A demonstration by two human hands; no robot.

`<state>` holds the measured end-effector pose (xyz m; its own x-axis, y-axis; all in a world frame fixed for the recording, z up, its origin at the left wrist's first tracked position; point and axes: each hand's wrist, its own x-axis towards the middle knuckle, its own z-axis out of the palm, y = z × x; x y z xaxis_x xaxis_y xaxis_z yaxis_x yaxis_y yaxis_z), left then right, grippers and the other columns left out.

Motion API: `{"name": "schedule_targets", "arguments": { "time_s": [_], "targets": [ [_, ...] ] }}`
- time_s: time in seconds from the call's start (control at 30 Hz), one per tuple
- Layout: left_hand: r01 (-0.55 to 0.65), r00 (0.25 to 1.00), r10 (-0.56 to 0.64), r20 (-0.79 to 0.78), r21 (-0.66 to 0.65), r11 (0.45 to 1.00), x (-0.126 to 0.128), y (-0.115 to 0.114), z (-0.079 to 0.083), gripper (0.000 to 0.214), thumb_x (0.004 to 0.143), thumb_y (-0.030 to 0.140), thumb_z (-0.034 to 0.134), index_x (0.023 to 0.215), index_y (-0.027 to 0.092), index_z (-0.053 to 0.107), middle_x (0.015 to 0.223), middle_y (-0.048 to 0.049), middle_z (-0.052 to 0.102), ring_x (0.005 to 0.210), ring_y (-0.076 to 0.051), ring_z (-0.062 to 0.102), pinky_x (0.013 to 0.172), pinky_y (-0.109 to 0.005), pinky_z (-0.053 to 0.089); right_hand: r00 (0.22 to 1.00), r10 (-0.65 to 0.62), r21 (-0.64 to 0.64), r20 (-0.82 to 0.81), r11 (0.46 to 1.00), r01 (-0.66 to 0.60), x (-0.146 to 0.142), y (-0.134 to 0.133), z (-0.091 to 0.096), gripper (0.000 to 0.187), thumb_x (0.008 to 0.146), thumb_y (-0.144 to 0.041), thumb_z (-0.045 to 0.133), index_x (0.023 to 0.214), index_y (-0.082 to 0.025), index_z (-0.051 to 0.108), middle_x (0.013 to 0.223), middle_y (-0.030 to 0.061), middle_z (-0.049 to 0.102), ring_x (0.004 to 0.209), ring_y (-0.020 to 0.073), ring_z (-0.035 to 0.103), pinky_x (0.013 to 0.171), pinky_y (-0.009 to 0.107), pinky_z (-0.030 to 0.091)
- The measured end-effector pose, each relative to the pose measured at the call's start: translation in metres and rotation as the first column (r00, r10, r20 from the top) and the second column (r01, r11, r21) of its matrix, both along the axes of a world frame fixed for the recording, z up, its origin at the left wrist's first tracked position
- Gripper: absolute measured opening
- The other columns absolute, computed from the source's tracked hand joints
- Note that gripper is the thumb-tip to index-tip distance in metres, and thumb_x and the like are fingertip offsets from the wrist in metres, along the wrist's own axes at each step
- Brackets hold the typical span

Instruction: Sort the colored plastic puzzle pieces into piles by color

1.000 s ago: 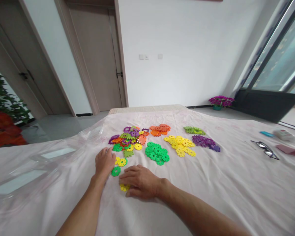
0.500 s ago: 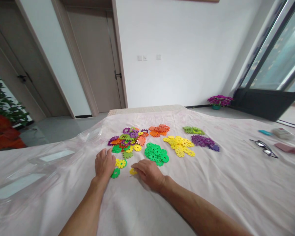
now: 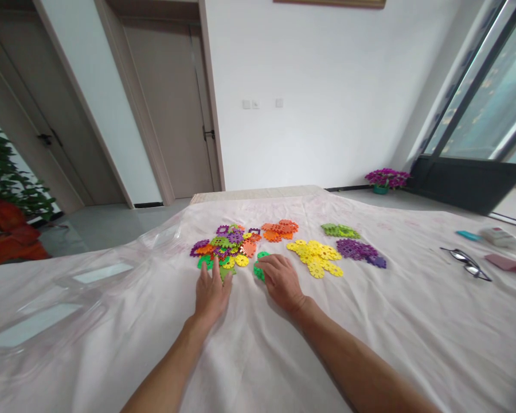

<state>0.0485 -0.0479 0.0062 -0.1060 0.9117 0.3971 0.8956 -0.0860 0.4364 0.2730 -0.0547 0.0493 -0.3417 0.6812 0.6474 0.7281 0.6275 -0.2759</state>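
My left hand (image 3: pixel 212 293) is open with its fingers spread, the tips at the near edge of a mixed pile of plastic interlocking pieces (image 3: pixel 226 246) in purple, orange, green and yellow. A light green square piece (image 3: pixel 227 271) lies beside its fingers. My right hand (image 3: pixel 284 284) is closed, fingers together and bent down over the green notched discs (image 3: pixel 261 274). Most of that green pile is hidden under it, and what its fingertips hold cannot be made out. Right of this hand spreads a pile of yellow notched discs (image 3: pixel 316 258).
Orange pieces (image 3: pixel 280 229), light green pieces (image 3: pixel 340 230) and purple pieces (image 3: pixel 356 249) lie in separate piles farther back. Clear plastic packaging (image 3: pixel 86 292) rests at left. Eyeglasses (image 3: pixel 466 263), a pink folded item (image 3: pixel 508 264) and a blue item (image 3: pixel 468 235) lie at right on the tablecloth (image 3: pixel 249 355).
My left hand has moved right and forward, its fingers spreading. My right hand has moved from a loose yellow disc to the green pile. The loose yellow and green discs up front no longer show.
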Motion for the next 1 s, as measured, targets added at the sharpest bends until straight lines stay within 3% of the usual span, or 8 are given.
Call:
{"name": "schedule_targets", "arguments": {
  "time_s": [0.1, 0.2, 0.3, 0.4, 0.6, 1.0],
  "targets": [
    [0.028, 0.991, -0.027, 0.128, -0.002, 1.000, 0.022, -0.009, 0.001, 0.068, 0.097, 0.048, 0.039, 0.153, 0.010, 0.030, 0.155, -0.0279, 0.033, 0.148, -0.036, 0.028, 0.114, -0.052, 0.031, 0.991, 0.135, -0.052, 0.021, 0.990, -0.134, -0.015, -0.006, -0.001, 0.030, 0.096, -0.014, 0.050, 0.118, -0.025, 0.067, 0.116, 0.0074, 0.069, 0.107, 0.0233, 0.057, 0.093, 0.040, 0.041],
    [0.007, 0.957, -0.012, 0.291, 0.018, 1.000, 0.034, -0.012, 0.003, 0.062, 0.098, 0.047, 0.037, 0.151, 0.016, 0.032, 0.152, -0.0218, 0.040, 0.146, -0.031, 0.034, 0.115, -0.050, 0.032, 0.977, 0.210, -0.099, 0.045, 0.974, -0.205, -0.023, -0.011, 0.000, 0.027, 0.096, -0.022, 0.053, 0.121, -0.023, 0.065, 0.118, 0.0088, 0.068, 0.107, 0.0235, 0.056, 0.093, 0.040, 0.041],
    [-0.045, 0.897, 0.025, 0.441, 0.035, 0.998, 0.029, -0.009, 0.008, 0.058, 0.099, 0.046, 0.033, 0.149, 0.017, 0.036, 0.146, -0.0183, 0.046, 0.142, -0.027, 0.039, 0.116, -0.047, 0.033, 0.959, 0.260, -0.135, 0.112, 0.960, -0.244, -0.025, -0.015, 0.004, 0.026, 0.097, -0.033, 0.055, 0.119, -0.022, 0.064, 0.115, 0.0088, 0.068, 0.107, 0.0237, 0.054, 0.094, 0.041, 0.039],
    [-0.091, 0.855, 0.057, 0.515, 0.043, 0.995, 0.009, 0.000, 0.014, 0.057, 0.099, 0.043, 0.032, 0.146, 0.013, 0.040, 0.143, -0.0184, 0.048, 0.137, -0.024, 0.044, 0.115, -0.040, 0.037, 0.950, 0.259, -0.165, 0.172, 0.959, -0.232, -0.028, -0.017, 0.009, 0.033, 0.097, -0.044, 0.057, 0.119, -0.021, 0.064, 0.114, 0.0085, 0.068, 0.108, 0.0246, 0.053, 0.095, 0.041, 0.037],
    [-0.124, 0.873, 0.115, 0.474, -0.013, 0.992, -0.026, 0.017, 0.019, 0.044, 0.089, 0.024, 0.042, 0.128, 0.017, 0.061, 0.128, -0.0119, 0.063, 0.121, -0.023, 0.059, 0.107, -0.037, 0.045, 0.948, 0.241, -0.199, 0.210, 0.959, -0.200, -0.045, -0.018, 0.007, 0.041, 0.094, -0.053, 0.059, 0.118, -0.020, 0.064, 0.113, 0.0078, 0.067, 0.111, 0.0251, 0.051, 0.099, 0.040, 0.035],
    [-0.052, 0.918, 0.077, 0.389, -0.075, 0.996, -0.022, 0.012, 0.023, 0.040, 0.087, 0.023, 0.044, 0.120, 0.020, 0.066, 0.121, -0.0077, 0.067, 0.104, -0.021, 0.065, 0.095, -0.034, 0.049, 0.989, 0.149, -0.274, -0.006, 0.951, -0.145, -0.048, -0.008, -0.006, 0.026, 0.079, -0.036, 0.079, 0.094, -0.019, 0.066, 0.087, 0.0015, 0.065, 0.087, 0.0190, 0.056, 0.082, 0.032, 0.040]
  ]
}}
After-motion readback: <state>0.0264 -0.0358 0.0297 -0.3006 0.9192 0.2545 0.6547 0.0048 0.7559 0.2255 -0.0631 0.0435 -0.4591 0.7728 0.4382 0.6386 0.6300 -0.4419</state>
